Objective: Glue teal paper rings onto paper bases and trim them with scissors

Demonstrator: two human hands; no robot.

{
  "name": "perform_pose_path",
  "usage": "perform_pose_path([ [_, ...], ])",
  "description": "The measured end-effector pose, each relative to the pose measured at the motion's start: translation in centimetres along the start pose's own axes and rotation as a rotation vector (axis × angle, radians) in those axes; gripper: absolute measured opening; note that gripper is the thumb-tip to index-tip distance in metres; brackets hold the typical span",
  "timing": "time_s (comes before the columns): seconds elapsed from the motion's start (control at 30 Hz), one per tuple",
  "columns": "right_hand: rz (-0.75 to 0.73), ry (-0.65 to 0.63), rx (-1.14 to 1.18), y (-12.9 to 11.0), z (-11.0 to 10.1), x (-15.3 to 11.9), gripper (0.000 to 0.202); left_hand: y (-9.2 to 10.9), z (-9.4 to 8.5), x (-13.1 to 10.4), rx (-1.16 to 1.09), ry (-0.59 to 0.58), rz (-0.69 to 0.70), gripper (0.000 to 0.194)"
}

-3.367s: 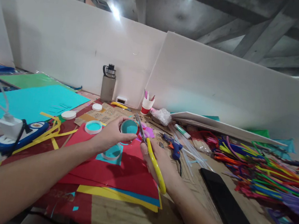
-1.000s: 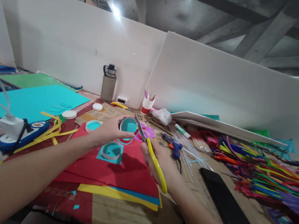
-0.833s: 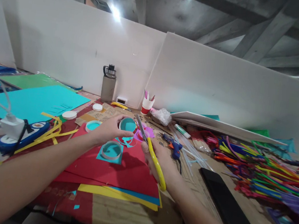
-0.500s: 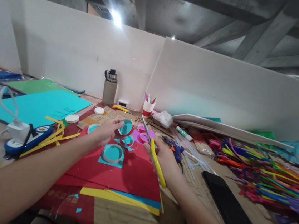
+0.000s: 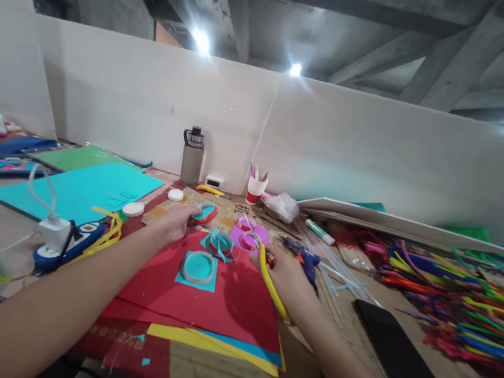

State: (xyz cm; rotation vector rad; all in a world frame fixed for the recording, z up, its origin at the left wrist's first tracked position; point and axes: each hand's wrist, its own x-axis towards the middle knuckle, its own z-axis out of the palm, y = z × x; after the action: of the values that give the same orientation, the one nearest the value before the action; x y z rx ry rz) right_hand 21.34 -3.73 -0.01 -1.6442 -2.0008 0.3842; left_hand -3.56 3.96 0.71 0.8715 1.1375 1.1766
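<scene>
Pens stand in a red-and-white cup (image 5: 256, 190); the left hand (image 5: 176, 223) grips a red-and-blue ring (image 5: 206, 213) above red paper (image 5: 222, 295); the right hand (image 5: 285, 272) grasps yellow-handled scissors (image 5: 271, 282).

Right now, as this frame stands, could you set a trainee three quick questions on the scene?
1. True or false: the right hand holds the yellow-handled scissors.
2. Which is closer to the grey bottle? A) the black phone; B) the yellow cutter; C) the glue stick.
3. Fill in: the pale ring lies on a square of paper coloured ____.

Key: 1 true; 2 B; 3 light blue.
</scene>
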Motion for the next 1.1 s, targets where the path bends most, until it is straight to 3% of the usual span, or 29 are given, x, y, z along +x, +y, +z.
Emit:
perform_pose_path([
  [0.17, 0.0, -0.012, -0.063, -0.1, 0.1, 0.0, 0.036, 0.2, -0.2, 0.3, 0.004, 0.029, 0.012, 0.012],
  [0.4, 0.016, 0.032, -0.29, 0.8, 0.6, -0.2, 0.037, 0.6, -1.2, 0.9, 0.11, 0.047, 0.156, 0.02],
  [0.53, 0.007, 0.029, -0.324, 1.1, 0.9, -0.4, 0.033, 1.1, -2.2, 1.5, 0.384, 0.099, 0.314, 0.023],
  [0.63, -0.006, 0.028, -0.34, 0.8, 0.8, -0.5, 0.034, 0.7, -2.5, 2.0, 0.462, 0.079, 0.326, 0.023],
  [0.73, 0.006, 0.007, -0.359, 0.3, 0.6, -0.6, 0.036, 0.0, -2.2, 2.5, 0.718, 0.028, 0.343, 0.027],
  [0.87, 0.045, -0.025, -0.396, -0.2, 0.4, -0.6, 0.035, -0.6, -1.9, 2.8, 0.991, 0.048, 0.407, 0.029],
  [1.0, 0.033, -0.001, -0.41, -0.2, 0.2, -0.6, 0.03, -0.2, -1.9, 2.6, 1.117, 0.072, 0.557, 0.032],
  [1.1, -0.016, 0.041, -0.396, -0.1, 0.2, -0.6, 0.026, 0.1, -1.6, 2.0, 1.276, -0.045, 0.763, 0.028],
])
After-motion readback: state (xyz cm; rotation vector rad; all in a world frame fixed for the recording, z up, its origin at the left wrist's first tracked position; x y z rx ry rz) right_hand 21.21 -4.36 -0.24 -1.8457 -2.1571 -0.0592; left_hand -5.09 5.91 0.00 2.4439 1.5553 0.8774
